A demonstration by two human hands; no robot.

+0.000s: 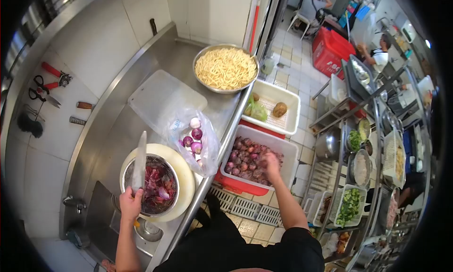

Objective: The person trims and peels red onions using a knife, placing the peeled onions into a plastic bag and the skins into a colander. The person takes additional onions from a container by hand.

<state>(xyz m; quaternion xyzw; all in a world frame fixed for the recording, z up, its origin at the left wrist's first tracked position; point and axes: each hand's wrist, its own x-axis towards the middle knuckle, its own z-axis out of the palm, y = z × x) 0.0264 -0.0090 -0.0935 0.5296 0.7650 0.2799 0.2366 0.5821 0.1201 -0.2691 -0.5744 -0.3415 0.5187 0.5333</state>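
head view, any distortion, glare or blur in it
Head view: black rounded border, wide-angle bending that bows the long edges of the steel counter; head view: right hand looks slightly blurred, knife fairly crisp; head view: small light glares at far right.

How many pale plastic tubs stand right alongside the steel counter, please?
2: the onion tub, with the right hand over its red onions, and the farther tub, just beyond it, holding a round brown item. Others may be hidden underneath.
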